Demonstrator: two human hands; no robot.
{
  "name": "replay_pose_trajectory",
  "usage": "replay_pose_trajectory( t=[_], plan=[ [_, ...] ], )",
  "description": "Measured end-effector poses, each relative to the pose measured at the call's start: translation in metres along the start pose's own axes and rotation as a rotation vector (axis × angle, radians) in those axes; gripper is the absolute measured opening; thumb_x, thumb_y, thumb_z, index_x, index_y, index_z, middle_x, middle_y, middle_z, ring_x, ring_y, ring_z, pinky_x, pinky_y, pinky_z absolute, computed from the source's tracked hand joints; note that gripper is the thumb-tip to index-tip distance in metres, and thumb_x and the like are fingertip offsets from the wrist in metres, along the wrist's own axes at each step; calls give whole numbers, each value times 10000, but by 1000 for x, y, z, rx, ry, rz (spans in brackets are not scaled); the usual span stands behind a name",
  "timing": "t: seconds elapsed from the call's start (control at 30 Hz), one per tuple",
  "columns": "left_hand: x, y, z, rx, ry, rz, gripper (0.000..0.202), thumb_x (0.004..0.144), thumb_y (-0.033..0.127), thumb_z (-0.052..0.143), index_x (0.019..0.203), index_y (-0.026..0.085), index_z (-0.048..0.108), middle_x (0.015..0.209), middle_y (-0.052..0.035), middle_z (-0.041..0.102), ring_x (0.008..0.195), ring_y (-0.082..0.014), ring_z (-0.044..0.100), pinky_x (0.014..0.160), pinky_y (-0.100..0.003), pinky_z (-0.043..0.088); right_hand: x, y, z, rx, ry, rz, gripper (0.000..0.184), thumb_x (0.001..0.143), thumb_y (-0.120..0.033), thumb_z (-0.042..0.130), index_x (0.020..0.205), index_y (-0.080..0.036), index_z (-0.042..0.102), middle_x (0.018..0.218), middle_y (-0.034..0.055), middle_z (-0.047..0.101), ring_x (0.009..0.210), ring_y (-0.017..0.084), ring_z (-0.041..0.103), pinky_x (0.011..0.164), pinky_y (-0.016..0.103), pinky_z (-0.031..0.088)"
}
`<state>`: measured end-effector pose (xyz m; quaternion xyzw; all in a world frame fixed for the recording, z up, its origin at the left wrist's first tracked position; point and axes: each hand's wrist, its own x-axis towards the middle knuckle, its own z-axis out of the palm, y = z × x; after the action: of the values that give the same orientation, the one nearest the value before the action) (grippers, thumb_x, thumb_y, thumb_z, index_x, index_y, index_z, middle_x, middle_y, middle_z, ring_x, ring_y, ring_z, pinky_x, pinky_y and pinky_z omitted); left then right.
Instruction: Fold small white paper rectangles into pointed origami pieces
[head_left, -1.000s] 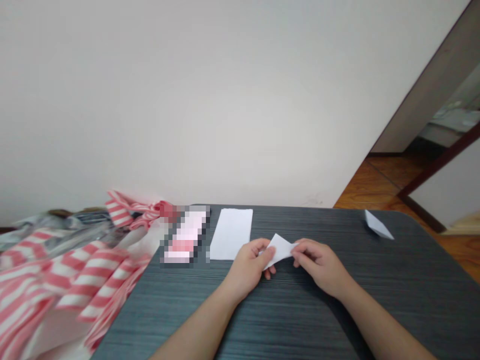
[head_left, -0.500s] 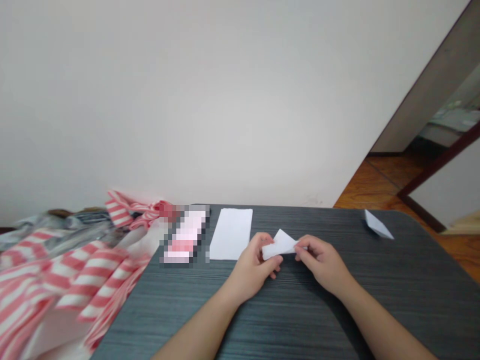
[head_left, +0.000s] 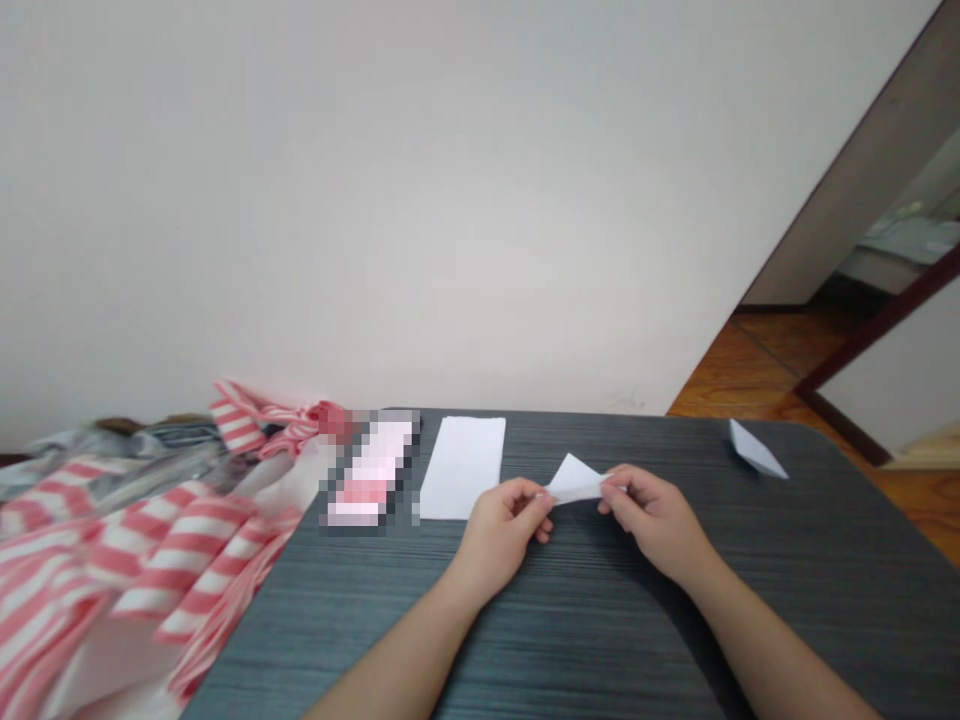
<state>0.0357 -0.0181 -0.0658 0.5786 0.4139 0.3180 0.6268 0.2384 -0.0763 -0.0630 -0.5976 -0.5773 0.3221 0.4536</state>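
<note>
A small folded piece of white paper [head_left: 576,479] is held between both hands just above the dark grey table [head_left: 600,640]. My left hand [head_left: 501,528] pinches its left end with thumb and fingers. My right hand [head_left: 654,518] pinches its right end. The paper's upper point sticks up between the hands.
A flat white paper strip [head_left: 463,466] lies left of the hands. A blurred pink object [head_left: 369,474] sits beside it. Red-and-white striped plastic bags [head_left: 127,560] spill over the table's left side. A folded white paper shape [head_left: 754,450] rests at the far right corner.
The folded paper has turned and shifted slightly right between my hands. My left hand now pinches only its end instead of covering it.
</note>
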Motion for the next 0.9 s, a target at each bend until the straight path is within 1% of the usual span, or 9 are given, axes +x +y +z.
replay_pose_trajectory(
  t=[0.1,0.23,0.37,0.47,0.57,0.7,0.77,0.83,0.9],
  plan=[
    [0,2,0,-6,2,12,204,805,342,632,804,139,612,618,-5,644,547,-127,575,579,-242,455,0,0,0,5,-10,-4,223,900,-327,541,747,-182,614,708,16,621,586,137,515,547,248,388],
    [-1,3,0,-83,6,29,185,796,319,650,795,141,598,624,1,648,561,-119,572,603,-234,448,-1,1,2,7,-22,6,223,895,-319,548,732,-184,618,698,12,629,587,137,517,547,245,382],
    [0,2,0,-158,19,29,179,792,303,666,835,141,606,657,0,659,598,-117,582,637,-235,449,-2,4,3,24,-9,41,175,885,-317,564,786,-188,630,687,11,656,573,138,520,547,247,380],
    [1,0,-1,-158,8,23,186,793,308,671,843,139,614,669,-7,667,603,-124,589,640,-244,452,-2,6,4,31,3,62,165,873,-322,579,792,-188,629,674,13,665,560,138,518,536,247,376],
    [2,-2,-1,-111,-17,37,180,787,307,680,790,139,615,662,-11,669,595,-124,587,638,-246,448,-2,7,5,47,20,68,172,873,-335,581,789,-189,616,667,12,668,546,136,515,527,246,376],
    [2,-2,-1,-133,-10,87,194,788,295,674,715,155,561,656,3,653,597,-116,575,632,-237,441,-2,7,6,58,13,48,202,881,-333,572,742,-189,599,675,14,666,549,133,518,524,244,374],
    [1,-1,0,-154,1,97,184,789,282,673,732,156,551,660,7,648,611,-112,577,638,-230,438,-2,7,7,60,7,37,213,881,-327,571,721,-189,593,682,14,664,557,132,524,530,244,376],
    [1,0,1,-196,7,90,164,787,257,675,795,161,542,658,18,642,615,-109,581,640,-224,436,-3,6,7,62,6,34,214,878,-322,575,713,-188,593,686,15,664,564,133,532,538,245,379],
    [0,0,2,-257,-2,84,192,779,224,679,863,174,514,658,35,634,609,-105,584,632,-219,433,-3,6,7,68,-1,37,203,873,-315,582,718,-186,598,690,18,667,581,138,547,554,247,387]
  ],
)
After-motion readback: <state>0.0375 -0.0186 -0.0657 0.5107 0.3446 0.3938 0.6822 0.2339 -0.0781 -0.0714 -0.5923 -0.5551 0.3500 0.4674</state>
